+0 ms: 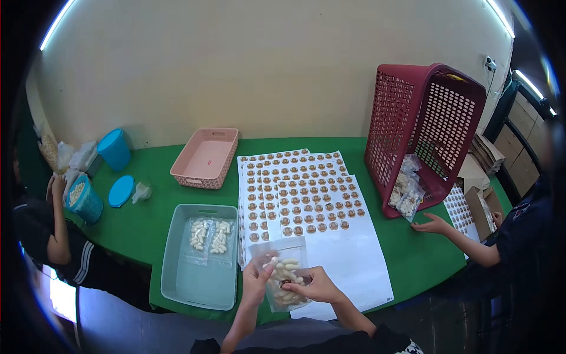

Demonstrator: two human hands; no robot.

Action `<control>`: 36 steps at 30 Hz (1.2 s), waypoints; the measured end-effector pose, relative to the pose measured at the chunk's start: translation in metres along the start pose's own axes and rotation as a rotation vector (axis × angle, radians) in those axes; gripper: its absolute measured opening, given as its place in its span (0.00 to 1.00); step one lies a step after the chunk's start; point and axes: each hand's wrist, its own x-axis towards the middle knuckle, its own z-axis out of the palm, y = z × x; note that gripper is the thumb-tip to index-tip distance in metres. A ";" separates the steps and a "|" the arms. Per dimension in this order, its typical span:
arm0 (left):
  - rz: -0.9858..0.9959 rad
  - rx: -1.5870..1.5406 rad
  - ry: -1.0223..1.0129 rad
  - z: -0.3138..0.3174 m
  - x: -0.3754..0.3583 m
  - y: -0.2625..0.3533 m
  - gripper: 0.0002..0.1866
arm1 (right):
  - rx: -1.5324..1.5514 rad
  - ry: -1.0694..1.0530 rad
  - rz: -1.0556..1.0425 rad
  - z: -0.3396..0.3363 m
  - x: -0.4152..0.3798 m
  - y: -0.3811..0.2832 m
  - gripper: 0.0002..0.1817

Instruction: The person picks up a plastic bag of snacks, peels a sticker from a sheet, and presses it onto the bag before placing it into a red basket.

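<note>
A clear plastic pouch (289,264) filled with white oblong pieces is held between my two hands over the near edge of the table. My left hand (257,282) is closed on the pouch's left side. My right hand (321,287) grips its right side, with the thumb pressed by a small round brown sticker (286,284) on the front. Beyond my hands lie overlapping white sheets (348,253) with rows of round brown stickers. Left of them, a grey-green tray (197,289) holds similar filled pouches (210,237).
A pink basket (207,159) stands behind the tray. Blue containers (113,148) and a blue lid (121,190) are at left, near a co-worker's arm (59,236). At right, a tipped maroon basket (394,112) holds pouches (407,192); another person's hand (433,224) reaches near it.
</note>
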 end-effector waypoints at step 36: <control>0.088 0.215 -0.076 0.022 0.003 -0.003 0.07 | -0.047 0.299 -0.409 -0.015 0.016 0.001 0.02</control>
